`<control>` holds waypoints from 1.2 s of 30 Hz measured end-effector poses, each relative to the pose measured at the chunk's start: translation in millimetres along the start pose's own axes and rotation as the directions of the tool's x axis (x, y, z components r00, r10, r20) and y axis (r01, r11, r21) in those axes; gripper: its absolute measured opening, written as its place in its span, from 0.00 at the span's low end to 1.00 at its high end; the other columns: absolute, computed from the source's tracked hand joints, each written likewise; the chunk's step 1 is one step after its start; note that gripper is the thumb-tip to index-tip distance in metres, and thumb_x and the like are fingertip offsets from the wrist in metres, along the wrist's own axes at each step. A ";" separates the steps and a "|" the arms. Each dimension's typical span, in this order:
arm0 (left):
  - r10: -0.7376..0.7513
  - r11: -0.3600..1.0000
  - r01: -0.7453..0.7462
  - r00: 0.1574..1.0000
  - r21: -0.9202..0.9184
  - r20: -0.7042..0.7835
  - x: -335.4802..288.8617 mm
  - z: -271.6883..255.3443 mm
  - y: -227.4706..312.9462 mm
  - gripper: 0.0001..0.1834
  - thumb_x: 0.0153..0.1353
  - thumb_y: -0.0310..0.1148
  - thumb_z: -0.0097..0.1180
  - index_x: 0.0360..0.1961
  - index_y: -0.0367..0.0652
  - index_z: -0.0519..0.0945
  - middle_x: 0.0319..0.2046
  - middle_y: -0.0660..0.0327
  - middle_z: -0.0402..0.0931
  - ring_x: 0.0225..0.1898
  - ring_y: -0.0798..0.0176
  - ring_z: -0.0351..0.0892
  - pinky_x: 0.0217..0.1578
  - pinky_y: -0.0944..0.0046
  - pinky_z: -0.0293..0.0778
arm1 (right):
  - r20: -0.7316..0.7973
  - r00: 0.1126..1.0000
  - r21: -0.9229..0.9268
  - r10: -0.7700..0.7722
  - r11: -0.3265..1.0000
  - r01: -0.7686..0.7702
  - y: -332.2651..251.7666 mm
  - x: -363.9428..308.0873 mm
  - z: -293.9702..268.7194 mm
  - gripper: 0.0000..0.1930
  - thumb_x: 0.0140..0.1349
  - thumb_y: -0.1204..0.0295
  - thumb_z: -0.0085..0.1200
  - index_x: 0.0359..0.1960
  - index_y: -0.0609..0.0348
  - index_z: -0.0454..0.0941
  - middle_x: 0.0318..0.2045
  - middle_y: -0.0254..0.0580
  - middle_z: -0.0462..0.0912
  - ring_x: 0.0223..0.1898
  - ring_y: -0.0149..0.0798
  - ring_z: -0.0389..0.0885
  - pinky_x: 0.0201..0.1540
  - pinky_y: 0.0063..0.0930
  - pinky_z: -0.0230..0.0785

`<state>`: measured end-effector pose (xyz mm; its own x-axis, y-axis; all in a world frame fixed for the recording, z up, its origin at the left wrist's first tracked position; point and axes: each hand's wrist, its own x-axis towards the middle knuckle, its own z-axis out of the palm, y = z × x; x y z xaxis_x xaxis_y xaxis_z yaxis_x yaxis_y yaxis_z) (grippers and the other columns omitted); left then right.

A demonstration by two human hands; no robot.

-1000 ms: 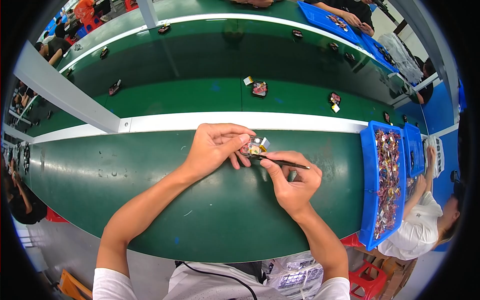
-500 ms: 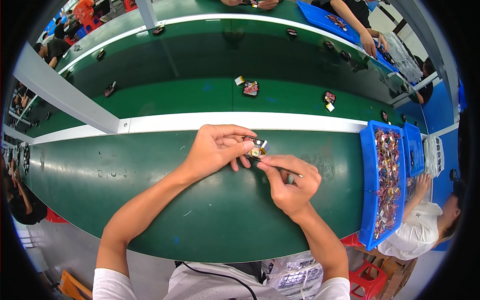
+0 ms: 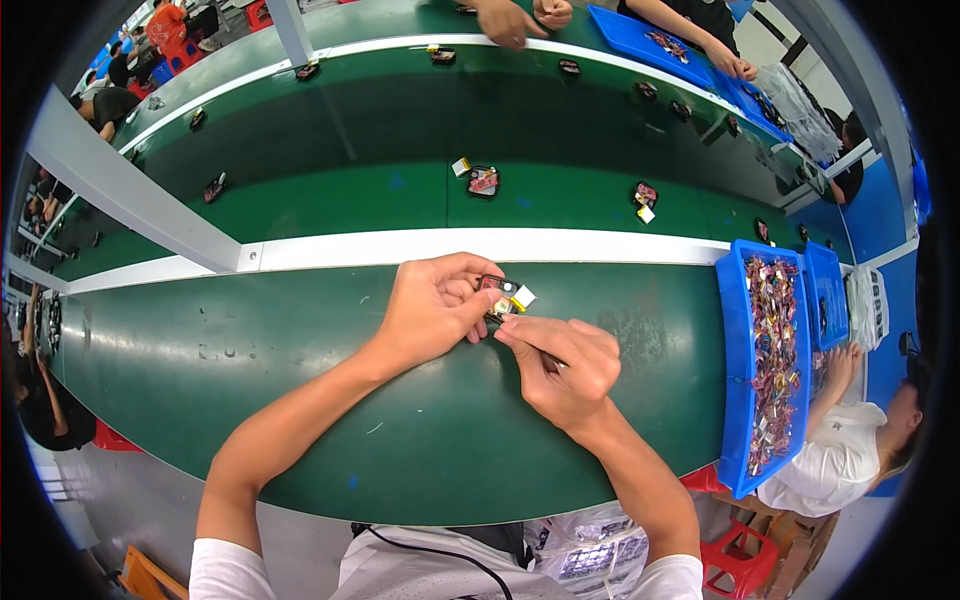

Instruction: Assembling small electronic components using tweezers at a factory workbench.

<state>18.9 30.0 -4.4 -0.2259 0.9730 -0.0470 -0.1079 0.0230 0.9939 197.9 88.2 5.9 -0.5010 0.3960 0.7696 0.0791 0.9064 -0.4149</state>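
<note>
Over the near green table (image 3: 330, 440), my left hand (image 3: 420, 310) grips a small black electronics casing (image 3: 491, 285) between thumb and fingers. Its open side shows a circuit board, and a white-and-yellow battery pack (image 3: 524, 297) sticks out at the right edge. My right hand (image 3: 572, 370) is closed in a pinch around a thin, dark, stick-like tool (image 3: 556, 362). Most of that tool is covered by the fingers, so its exact kind is unclear. The right fingertips meet the casing's lower edge, hiding the tool's tip.
Beyond a white rail (image 3: 480, 243), a green conveyor belt (image 3: 330, 205) carries several similar casings, one (image 3: 484, 181) straight ahead. At right stands a blue tray (image 3: 733, 400) full of small wired parts. Co-workers sit opposite and at right; grey posts (image 3: 140, 180) rise at left.
Casings on the belt have shifted left. My hands have drawn slightly left, the battery pack shows more fully, and the tool's back end shows less. Opposite, a co-worker's hand has reached toward the belt.
</note>
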 end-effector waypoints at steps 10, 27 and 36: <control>0.133 0.985 -0.092 0.940 0.143 -0.314 42.5 -54.1 15.7 0.10 0.65 0.22 0.60 0.44 0.25 0.81 0.28 0.52 0.83 0.21 0.63 0.84 0.20 0.66 0.81 | -0.171 0.971 0.105 0.166 0.983 -0.149 13.6 5.0 -9.4 0.09 0.51 0.79 0.74 0.33 0.60 0.86 0.32 0.40 0.91 0.12 0.24 0.67 0.14 0.20 0.57; 0.155 0.699 0.204 0.892 0.685 -0.424 92.4 -63.5 23.2 0.22 0.61 0.46 0.68 0.24 0.36 0.82 0.19 0.53 0.81 0.27 0.51 0.84 0.33 0.54 0.78 | -0.114 0.983 0.087 0.142 0.987 -0.133 9.7 5.5 -10.5 0.09 0.50 0.79 0.73 0.32 0.59 0.86 0.30 0.39 0.89 0.11 0.26 0.67 0.15 0.21 0.58; 0.140 0.602 0.304 0.870 0.738 -0.473 97.8 -59.8 20.5 0.20 0.56 0.45 0.74 0.27 0.37 0.83 0.28 0.48 0.85 0.35 0.46 0.87 0.38 0.52 0.79 | -0.112 0.986 0.089 0.122 0.990 -0.112 7.5 8.6 -8.0 0.09 0.50 0.78 0.73 0.32 0.59 0.86 0.30 0.39 0.90 0.11 0.27 0.67 0.16 0.22 0.59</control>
<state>-63.3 111.9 5.5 -0.6697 0.7408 0.0515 0.5808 0.4794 0.6579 201.1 99.6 13.3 -0.3876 0.5174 0.7629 0.0577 0.8397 -0.5400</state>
